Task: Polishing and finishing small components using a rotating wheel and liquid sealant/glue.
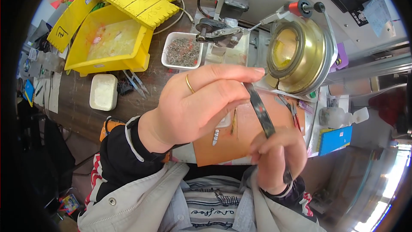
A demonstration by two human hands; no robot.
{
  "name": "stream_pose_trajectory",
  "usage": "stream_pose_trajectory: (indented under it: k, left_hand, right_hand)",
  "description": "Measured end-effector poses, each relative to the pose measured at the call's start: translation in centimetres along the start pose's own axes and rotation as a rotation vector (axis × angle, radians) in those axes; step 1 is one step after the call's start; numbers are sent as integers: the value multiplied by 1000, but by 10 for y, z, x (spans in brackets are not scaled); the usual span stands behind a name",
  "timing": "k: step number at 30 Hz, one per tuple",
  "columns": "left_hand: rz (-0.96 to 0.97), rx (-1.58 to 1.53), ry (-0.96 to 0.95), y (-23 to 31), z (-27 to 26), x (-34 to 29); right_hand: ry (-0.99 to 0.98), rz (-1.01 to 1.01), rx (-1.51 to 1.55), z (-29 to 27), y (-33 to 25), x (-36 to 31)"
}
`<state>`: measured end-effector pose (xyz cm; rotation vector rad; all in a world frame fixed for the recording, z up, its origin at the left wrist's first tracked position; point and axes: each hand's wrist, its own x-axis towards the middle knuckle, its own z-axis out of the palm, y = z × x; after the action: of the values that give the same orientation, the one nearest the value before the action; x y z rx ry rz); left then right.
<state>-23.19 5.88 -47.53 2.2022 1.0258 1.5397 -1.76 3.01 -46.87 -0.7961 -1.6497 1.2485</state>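
Note:
A narrow dark strip [262,109] with a small reddish spot slants between my two hands, above an orange-brown mat [210,150]. My left hand [197,103], with a gold ring on one finger, is closed at the strip's upper end; its thumb is hidden. Slightly blurred, my right hand [283,157] curls its fingers around the lower part, and the strip's bottom end shows by the wrist. Beyond my fingertips stands a machine with a round brass-coloured bowl [302,56]. Red-handled pliers or tweezers [295,114] lie on the mat's right side.
A white tub of small metal pieces [182,50] stands beyond my left hand, near a metal clamp-like fixture [221,32]. Farther left are a yellow bin [139,53], a small white dish [104,92] and tweezers [136,83]. A blue box [334,140] and clear bottle [334,117] sit right.

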Motion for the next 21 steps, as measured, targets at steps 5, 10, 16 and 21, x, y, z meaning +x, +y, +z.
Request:
stream_pose_trajectory:
  k: [5,10,16,21]
  left_hand:
    - [40,45,-19,1,-2,-2]
    - [68,-34,-41,4,4,-4]
    - [115,92,-139,-9,4,-3]
    - [137,262,-227,-11,1,-2]
  right_hand:
    - [42,57,56,-2,-9,-9]
    - [161,24,183,-9,-16,-25]
    - [136,-236,-119,-46,1,-58]
    - [152,-198,-432,-42,8,-77]
